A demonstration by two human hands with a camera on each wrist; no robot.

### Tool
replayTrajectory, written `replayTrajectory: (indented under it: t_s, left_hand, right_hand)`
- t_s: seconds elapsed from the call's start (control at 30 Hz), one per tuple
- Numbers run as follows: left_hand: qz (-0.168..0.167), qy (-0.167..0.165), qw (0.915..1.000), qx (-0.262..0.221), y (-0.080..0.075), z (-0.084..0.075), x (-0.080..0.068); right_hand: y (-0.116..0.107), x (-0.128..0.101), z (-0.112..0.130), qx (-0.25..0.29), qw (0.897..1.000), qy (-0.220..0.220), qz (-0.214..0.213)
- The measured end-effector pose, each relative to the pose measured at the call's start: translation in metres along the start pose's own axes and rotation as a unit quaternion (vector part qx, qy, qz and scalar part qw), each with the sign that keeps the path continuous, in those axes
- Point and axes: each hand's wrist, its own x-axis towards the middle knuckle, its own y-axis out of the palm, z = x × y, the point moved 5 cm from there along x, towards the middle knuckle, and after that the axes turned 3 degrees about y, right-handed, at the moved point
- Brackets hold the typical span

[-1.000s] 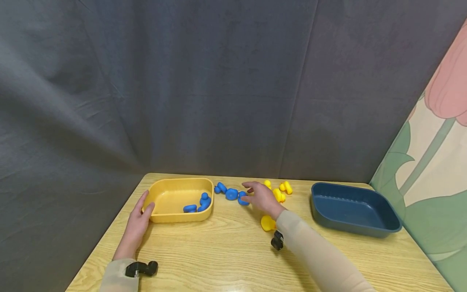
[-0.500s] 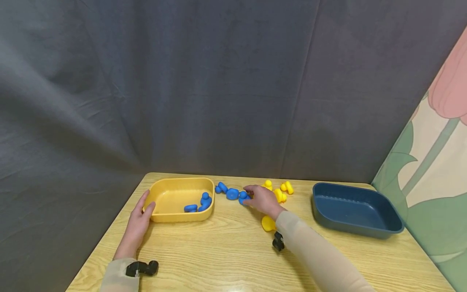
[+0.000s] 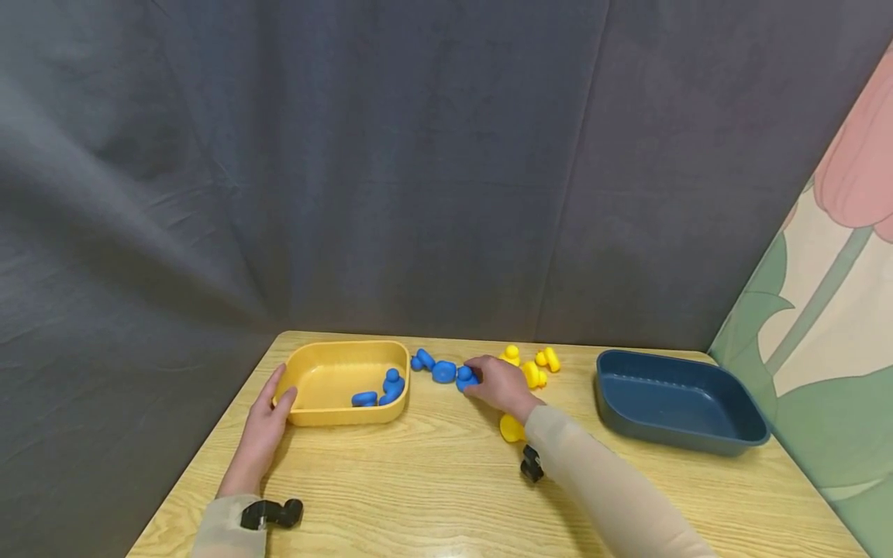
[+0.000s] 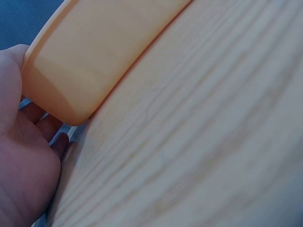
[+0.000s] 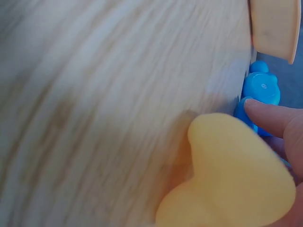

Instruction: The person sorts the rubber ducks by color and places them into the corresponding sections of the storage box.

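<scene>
My left hand (image 3: 263,425) holds the left front corner of a yellow plastic tray (image 3: 335,417), thumb at the rim and fingers along the outer wall. Inside the tray's right end lie several blue rubber ducks (image 3: 393,381). Toward the middle of the table, my right hand (image 3: 501,384) pinches another blue duck (image 3: 465,379) between thumb and fingers. Its thumb lies against blue in the right wrist view. Two more blue ducks, one nearer (image 3: 443,372) and one farther left (image 3: 422,359), sit between that duck and the tray.
Several yellow ducks (image 3: 533,375) lie behind and right of my right hand; a nearer one (image 3: 512,428) sits by the sleeve and looms large in the right wrist view. A dark blue tray (image 3: 684,399) stands right. A grey curtain (image 3: 432,170) hangs behind the table.
My right hand has come down onto the blue duck, and its thumb and fingers have closed on it. The left hand stays at the yellow tray.
</scene>
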Motion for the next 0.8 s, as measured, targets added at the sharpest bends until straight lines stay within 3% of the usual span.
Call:
replayTrajectory:
  t_s: [0.3,0.8]
  left_hand:
    - [0.000,0.000,1.0000,0.000,0.001,0.001,0.000]
    - [0.003,-0.008,0.9999,0.012,0.000,0.002,0.001]
  right_hand:
    - [-0.006,-0.007,0.002,0.063,0.997,-0.014,-0.033]
    - [-0.028,-0.013,0.019,0.173,0.983,-0.016,-0.062]
